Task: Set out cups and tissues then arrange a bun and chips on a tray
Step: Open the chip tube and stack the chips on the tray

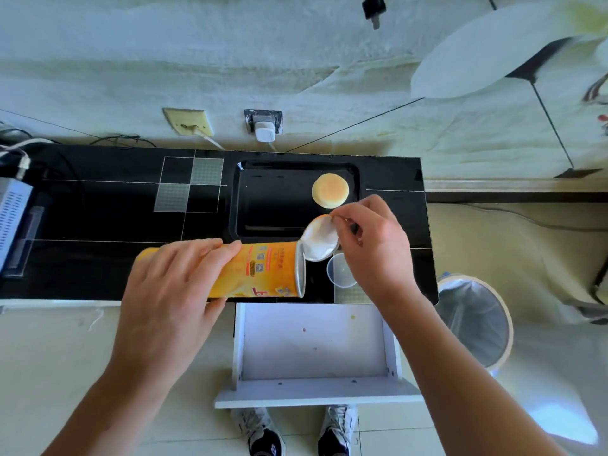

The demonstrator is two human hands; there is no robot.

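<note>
Gripping orange cardboard chips tube [260, 271] sideways over black glossy tabletop [98, 225] with my left hand [171, 291]; right hand [371, 245] fingers pinch peeled silver foil seal [319, 238]. Round golden bun [330, 189] on black rectangular tray [263, 205], far right corner.

A black table [98, 225] carries a tray [250, 195]; a clear lid [342, 271] lies near the tray's front-right corner.
</note>
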